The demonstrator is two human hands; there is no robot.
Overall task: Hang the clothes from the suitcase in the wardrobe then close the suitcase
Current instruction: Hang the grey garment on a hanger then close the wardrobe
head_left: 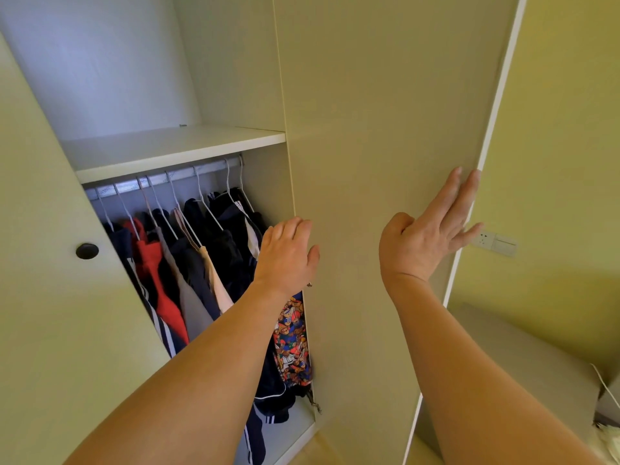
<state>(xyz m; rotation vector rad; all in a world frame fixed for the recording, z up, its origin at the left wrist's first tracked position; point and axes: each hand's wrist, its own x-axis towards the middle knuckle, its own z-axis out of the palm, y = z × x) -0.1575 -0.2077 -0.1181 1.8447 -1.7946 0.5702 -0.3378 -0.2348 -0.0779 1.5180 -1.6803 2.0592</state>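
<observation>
The right hand [432,229] presses flat, fingers straight, near the outer edge of the pale green wardrobe door [385,129]; the left hand [288,253] curls round its hinge edge, apparently holding nothing else. Dark, red and patterned clothes [188,256] hang on the silver rail [161,179]. Hanging looks done; next, shut the door, then the unseen suitcase.

The left hand [287,255] hides its own fingertips and part of the patterned garment [292,344] below it.
</observation>
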